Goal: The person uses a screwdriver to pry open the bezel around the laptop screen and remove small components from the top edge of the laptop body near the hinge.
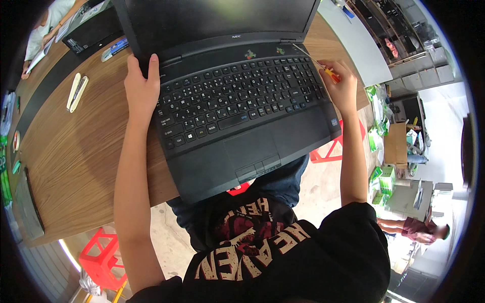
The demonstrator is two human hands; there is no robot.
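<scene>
While the open black plastic laptop (237, 118) overhangs the brown wood-grained surface (96, 146) at twelve o'clock, the left hand (142, 90) grips its ten-o'clock corner; the right hand (344, 90), at two, pinches a yellow-and-red-handled screwdriver (331, 76). A slipping blade could scratch the casing; a loosened left grip could tilt the laptop.

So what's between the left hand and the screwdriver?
The laptop, mostly its keyboard, lies between the left hand and the screwdriver held by the right hand, as the head view shows.
</scene>
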